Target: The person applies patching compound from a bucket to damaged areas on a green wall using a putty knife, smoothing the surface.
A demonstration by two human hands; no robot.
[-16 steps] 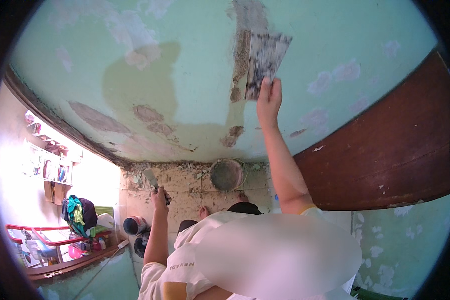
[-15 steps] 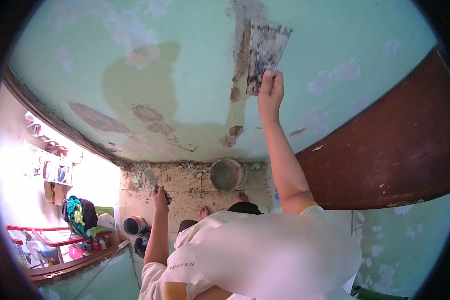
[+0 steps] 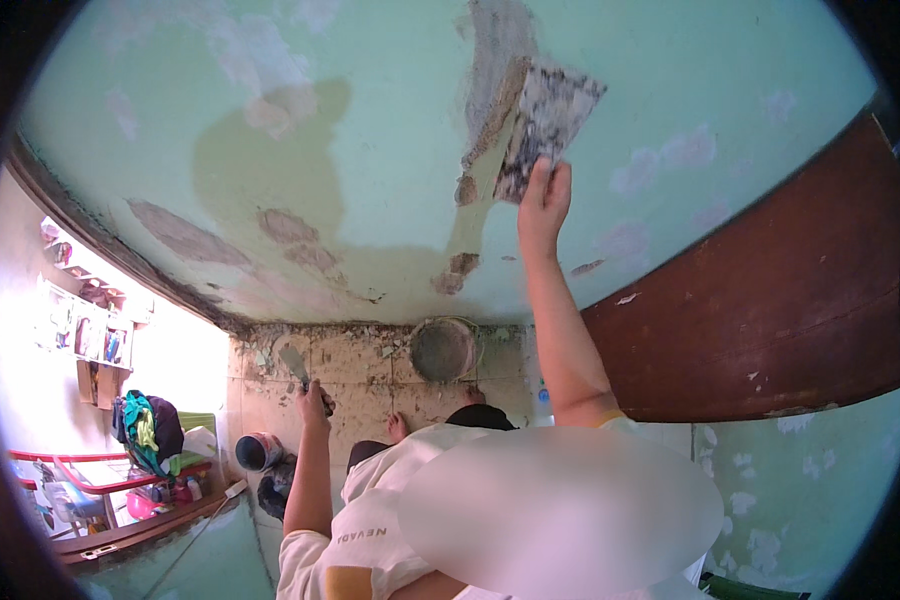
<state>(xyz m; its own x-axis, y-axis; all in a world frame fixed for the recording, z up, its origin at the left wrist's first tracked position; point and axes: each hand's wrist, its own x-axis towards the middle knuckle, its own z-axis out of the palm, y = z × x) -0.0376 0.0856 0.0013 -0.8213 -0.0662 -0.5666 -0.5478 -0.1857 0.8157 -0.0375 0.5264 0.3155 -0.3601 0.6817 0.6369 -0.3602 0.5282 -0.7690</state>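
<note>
My right hand (image 3: 544,205) reaches up to the green wall and is closed round the lower end of a flat, speckled black-and-white sheet (image 3: 558,108). The sheet's left edge lies beside a long grey patch of wet-looking filler (image 3: 497,60) on the wall; whether the edge touches the wall I cannot tell. My left hand (image 3: 312,400) is low, over the floor, closed round the dark handle of a putty knife (image 3: 293,363). The knife's pale blade points up toward the wall base.
A round bucket (image 3: 443,350) stands at the wall base near my bare feet. A smaller dark pot (image 3: 257,452) is at left. Debris litters the tiled floor (image 3: 355,377). A brown wooden door (image 3: 760,300) is at right; a red-railed rack (image 3: 100,487) with clothes stands left.
My right hand and the speckled sheet have shifted slightly down and tilted rightward, uncovering more of the grey filler. My left hand keeps the putty knife low, its blade angled more to the left.
</note>
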